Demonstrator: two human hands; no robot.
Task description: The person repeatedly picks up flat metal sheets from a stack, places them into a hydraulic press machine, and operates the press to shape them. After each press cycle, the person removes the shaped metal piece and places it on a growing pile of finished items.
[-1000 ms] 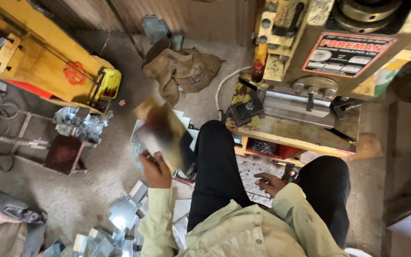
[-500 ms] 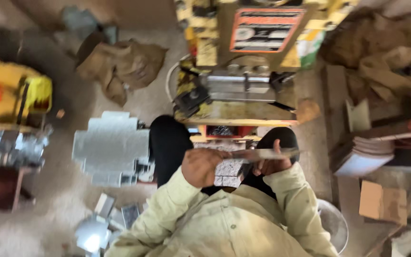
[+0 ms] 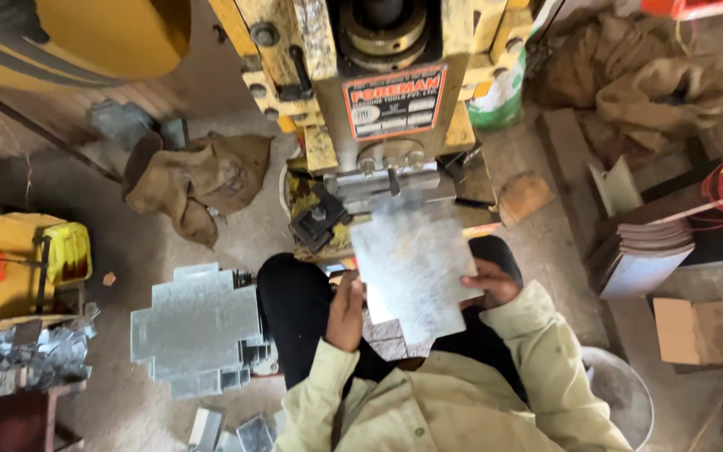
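One metal sheet held; two hands; floor stack, count unclear.

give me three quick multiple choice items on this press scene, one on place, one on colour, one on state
1. Where does the stack of cut metal blanks lie?
A. on the floor by the person's left side
B. on top of the press
C. in the round tub

2. What colour is the press frame?
A. blue
B. yellow
C. green

3. How is the metal sheet held?
A. by the left hand alone
B. lying loose on the floor
C. by both hands, its far edge at the press die

Answers: 1 A, the stack sits on the floor left of the person's leg. 2 B, the frame is painted yellow. 3 C, the left hand and the right hand grip opposite edges.
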